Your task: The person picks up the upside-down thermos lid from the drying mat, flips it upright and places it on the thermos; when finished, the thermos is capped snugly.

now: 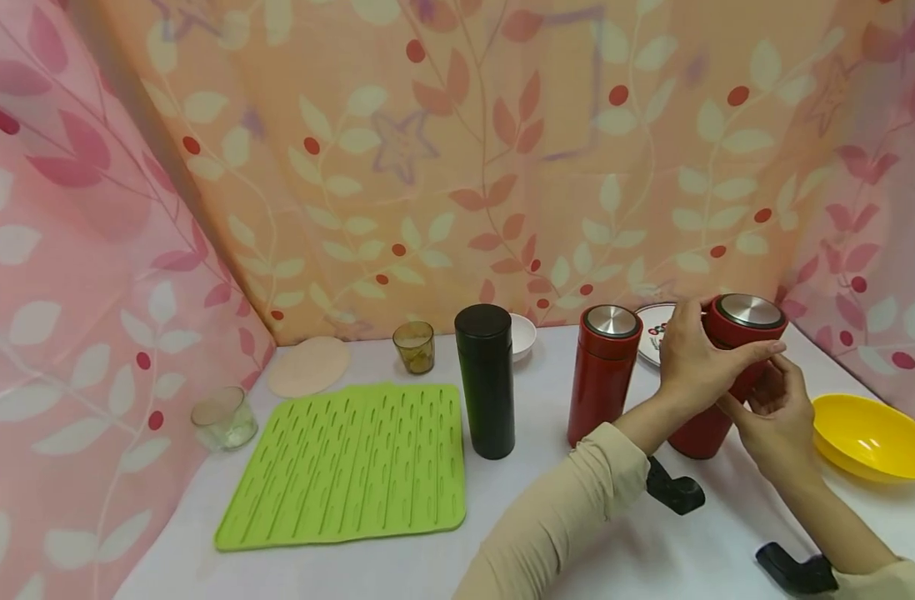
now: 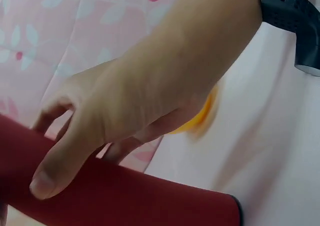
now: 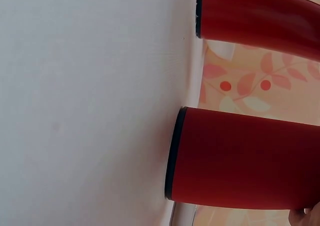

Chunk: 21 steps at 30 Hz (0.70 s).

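Right red flask [image 1: 727,367] stands on white table [image 1: 615,550], tilted slightly, both hands on it. Left hand [image 1: 697,354] wraps the upper body just under the steel-topped lid [image 1: 748,312], fingers curled round, thumb across the front; left wrist view shows fingers [image 2: 55,171] pressed on the red wall [image 2: 150,196]. Right hand [image 1: 776,417] cups the flask's lower right side, fingers curled against it; right wrist view shows only a fingertip at the frame edge, so grip tightness there is unclear. Flask base [image 3: 175,156] sits on the table.

Second red flask [image 1: 603,375] just left of the held flask, upright, apart from it. Black flask [image 1: 486,379] further left. Patterned plate [image 1: 652,329] behind the held flask. White bowl [image 1: 521,335] behind the black flask. Yellow bowl [image 1: 870,433] right of the held flask, near. Green mat [image 1: 352,462] well left; amber glass [image 1: 414,346], beige disc [image 1: 309,365], clear glass [image 1: 223,417] beyond it.
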Available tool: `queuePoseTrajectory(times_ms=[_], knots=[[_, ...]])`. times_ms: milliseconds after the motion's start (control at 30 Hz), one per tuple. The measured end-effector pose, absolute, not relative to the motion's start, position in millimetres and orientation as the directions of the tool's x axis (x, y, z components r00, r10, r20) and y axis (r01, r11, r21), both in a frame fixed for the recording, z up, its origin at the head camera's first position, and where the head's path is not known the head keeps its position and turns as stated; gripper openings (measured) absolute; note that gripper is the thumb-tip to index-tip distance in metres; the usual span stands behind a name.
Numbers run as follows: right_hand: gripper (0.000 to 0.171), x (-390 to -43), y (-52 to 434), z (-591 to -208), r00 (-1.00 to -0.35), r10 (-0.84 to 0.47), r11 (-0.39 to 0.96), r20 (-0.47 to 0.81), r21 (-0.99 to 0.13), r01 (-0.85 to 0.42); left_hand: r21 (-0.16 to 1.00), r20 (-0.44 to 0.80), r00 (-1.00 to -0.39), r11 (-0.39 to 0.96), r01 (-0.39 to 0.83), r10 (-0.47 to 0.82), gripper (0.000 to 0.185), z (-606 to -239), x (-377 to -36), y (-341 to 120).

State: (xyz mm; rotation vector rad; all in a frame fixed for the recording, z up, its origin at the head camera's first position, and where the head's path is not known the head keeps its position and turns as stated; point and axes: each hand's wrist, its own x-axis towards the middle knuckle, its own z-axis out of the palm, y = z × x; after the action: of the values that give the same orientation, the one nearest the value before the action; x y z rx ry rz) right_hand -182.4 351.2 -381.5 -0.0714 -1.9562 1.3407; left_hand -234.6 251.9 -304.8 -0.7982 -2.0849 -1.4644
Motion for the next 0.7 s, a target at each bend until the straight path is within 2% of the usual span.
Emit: queuePoseTrajectory(times_ms=[100, 233, 333, 400, 533, 700], knots=[[0.074, -181.4, 351.7, -379.7, -0.734, 0.430, 0.452, 0.525, -0.829, -0.329, 0.659, 0.675, -0.684, 0.191, 0.728, 0.277, 0.065, -303.7, -241.3, 246.5], [0.075, -180.6, 351.1, -380.2, -0.747, 0.428, 0.486, 0.508, -0.827, -0.283, 0.722, 0.614, -0.683, 0.068, 0.689, 0.395, 0.067, -304.9, -247.0, 242.3], [0.075, -179.4, 351.8, -380.3, -0.742, 0.430, 0.490, 0.514, -0.823, -0.287, 0.759, 0.582, -0.692, 0.022, 0.651, 0.427, 0.071, -305.7, -245.3, 241.8], [0.075, -178.8, 352.0, -379.5, -0.733, 0.434, 0.460, 0.524, -0.829, -0.320, 0.767, 0.579, -0.708, 0.025, 0.641, 0.404, 0.076, -306.5, -241.0, 243.1], [0.074, -178.9, 353.3, -381.1, -0.719, 0.436, 0.476, 0.541, -0.817, -0.326, 0.759, 0.594, -0.753, 0.115, 0.641, 0.282, 0.077, -306.1, -229.1, 249.7], [0.075, -183.0, 357.2, -385.9, -0.716, 0.435, 0.525, 0.546, -0.800, -0.291, 0.730, 0.628, -0.761, 0.219, 0.648, 0.160, 0.073, -304.3, -225.4, 255.4]])
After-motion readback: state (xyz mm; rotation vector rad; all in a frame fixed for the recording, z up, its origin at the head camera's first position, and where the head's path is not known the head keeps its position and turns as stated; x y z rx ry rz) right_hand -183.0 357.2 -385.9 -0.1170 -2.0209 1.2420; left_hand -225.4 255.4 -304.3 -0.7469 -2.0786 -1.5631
